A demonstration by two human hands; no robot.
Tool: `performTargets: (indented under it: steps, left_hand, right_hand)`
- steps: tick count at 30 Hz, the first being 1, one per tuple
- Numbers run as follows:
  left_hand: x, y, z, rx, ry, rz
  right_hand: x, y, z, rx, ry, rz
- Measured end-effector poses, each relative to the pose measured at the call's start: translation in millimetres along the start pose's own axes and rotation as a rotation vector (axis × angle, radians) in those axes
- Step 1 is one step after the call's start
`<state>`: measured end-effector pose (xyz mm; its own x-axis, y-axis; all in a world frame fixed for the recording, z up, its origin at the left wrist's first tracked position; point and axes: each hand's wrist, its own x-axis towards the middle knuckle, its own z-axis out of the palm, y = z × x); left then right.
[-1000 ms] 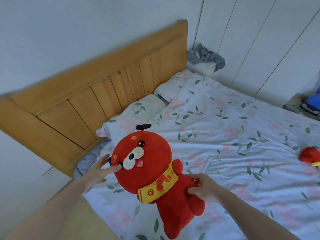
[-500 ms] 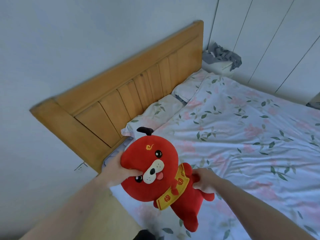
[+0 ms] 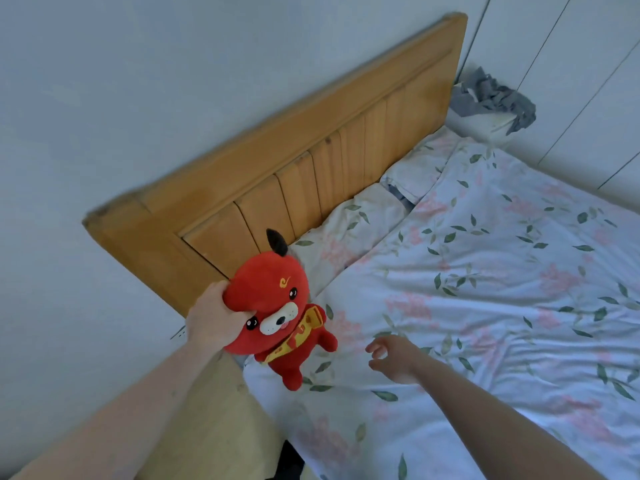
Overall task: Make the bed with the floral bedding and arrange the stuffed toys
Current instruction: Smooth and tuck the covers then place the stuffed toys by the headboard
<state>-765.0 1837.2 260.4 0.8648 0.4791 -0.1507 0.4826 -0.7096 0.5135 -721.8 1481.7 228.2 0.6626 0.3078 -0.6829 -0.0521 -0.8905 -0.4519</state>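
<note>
A red stuffed toy (image 3: 277, 317) with a white muzzle, a black tuft and a yellow scarf stands at the near corner of the bed, by the headboard. My left hand (image 3: 211, 315) grips the side of its head. My right hand (image 3: 393, 356) hovers just right of the toy, fingers apart, holding nothing. The floral duvet (image 3: 485, 289) lies spread over the bed. Two floral pillows (image 3: 349, 233) rest against the wooden headboard (image 3: 298, 168), partly under the duvet's top edge.
A white bedside stand (image 3: 485, 124) with crumpled grey cloth (image 3: 495, 98) on it sits in the far corner, against white panelled doors (image 3: 571, 64). The pale wall runs behind the headboard. Light wooden floor (image 3: 214, 427) shows at the bed's near side.
My right hand has let go of the toy's body and drawn back to the right. My left hand has carried the toy toward the headboard corner and set it more upright.
</note>
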Motion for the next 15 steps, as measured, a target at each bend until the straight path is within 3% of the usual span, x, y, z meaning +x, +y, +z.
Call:
performTargets:
  steps: [7, 15]
  left_hand:
    - [100, -11, 16, 0.114, -0.004, 0.069]
    - [147, -34, 60, 0.213, -0.083, 0.106]
  right_hand:
    - [53, -52, -12, 0.027, -0.003, 0.073]
    - [75, -69, -25, 0.063, 0.003, 0.104]
